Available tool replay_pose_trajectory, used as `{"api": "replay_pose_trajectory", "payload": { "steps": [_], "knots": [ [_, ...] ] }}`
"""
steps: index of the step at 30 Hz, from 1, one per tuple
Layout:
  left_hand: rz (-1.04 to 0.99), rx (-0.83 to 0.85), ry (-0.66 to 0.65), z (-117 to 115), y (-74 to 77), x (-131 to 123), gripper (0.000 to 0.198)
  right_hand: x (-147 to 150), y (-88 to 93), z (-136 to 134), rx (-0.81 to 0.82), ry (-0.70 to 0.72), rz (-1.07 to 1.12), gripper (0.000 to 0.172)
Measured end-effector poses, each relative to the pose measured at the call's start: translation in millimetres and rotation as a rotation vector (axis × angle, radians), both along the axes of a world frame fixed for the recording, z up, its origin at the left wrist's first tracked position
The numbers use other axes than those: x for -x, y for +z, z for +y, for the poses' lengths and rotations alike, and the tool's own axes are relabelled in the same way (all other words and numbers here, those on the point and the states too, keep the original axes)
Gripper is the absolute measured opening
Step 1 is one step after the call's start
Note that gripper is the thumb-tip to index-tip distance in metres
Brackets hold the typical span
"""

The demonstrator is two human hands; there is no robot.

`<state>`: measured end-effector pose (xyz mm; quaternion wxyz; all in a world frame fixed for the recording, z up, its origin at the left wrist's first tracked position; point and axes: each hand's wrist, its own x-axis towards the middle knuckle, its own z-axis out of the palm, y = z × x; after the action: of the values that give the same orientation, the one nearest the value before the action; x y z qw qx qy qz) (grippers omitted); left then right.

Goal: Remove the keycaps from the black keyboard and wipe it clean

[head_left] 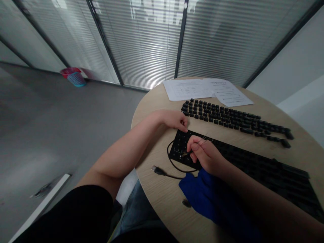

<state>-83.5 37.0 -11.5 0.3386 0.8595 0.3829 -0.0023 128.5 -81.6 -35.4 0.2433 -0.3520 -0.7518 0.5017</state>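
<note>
A black keyboard base [265,168] with its keycaps off lies across the round wooden table [157,104]. My left hand [174,119] rests closed at the keyboard's far left corner, fingers curled down on its edge. My right hand [205,153] is pinched around a thin wire tool [206,139], with its tip on the left end of the keyboard base. Several removed black keycaps [233,118] are laid out in rows behind the keyboard. The keyboard's cable and USB plug [158,170] loop on the table near the front edge.
A blue cloth [202,195] lies under my right forearm, with a small dark keycap [186,203] beside it. Two printed paper sheets [205,89] sit at the table's far side. A pink and blue basket [73,77] stands on the grey floor by the glass wall.
</note>
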Motion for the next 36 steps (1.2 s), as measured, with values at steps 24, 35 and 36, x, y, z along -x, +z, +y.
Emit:
{"api": "replay_pose_trajectory", "payload": {
  "steps": [24, 35, 36],
  "knots": [
    [-0.017, -0.018, -0.051, 3, -3.6, 1, 0.025, 6, 14.1, -6, -0.389, 0.172, -0.201, 0.023],
    [-0.068, -0.011, -0.061, 3, -3.6, 2, 0.02, 10, 14.1, -6, -0.476, 0.203, -0.198, 0.028],
    [-0.069, -0.011, -0.063, 3, -3.5, 2, 0.019, 9, 12.8, -6, -0.471, 0.197, -0.191, 0.028]
  ]
}}
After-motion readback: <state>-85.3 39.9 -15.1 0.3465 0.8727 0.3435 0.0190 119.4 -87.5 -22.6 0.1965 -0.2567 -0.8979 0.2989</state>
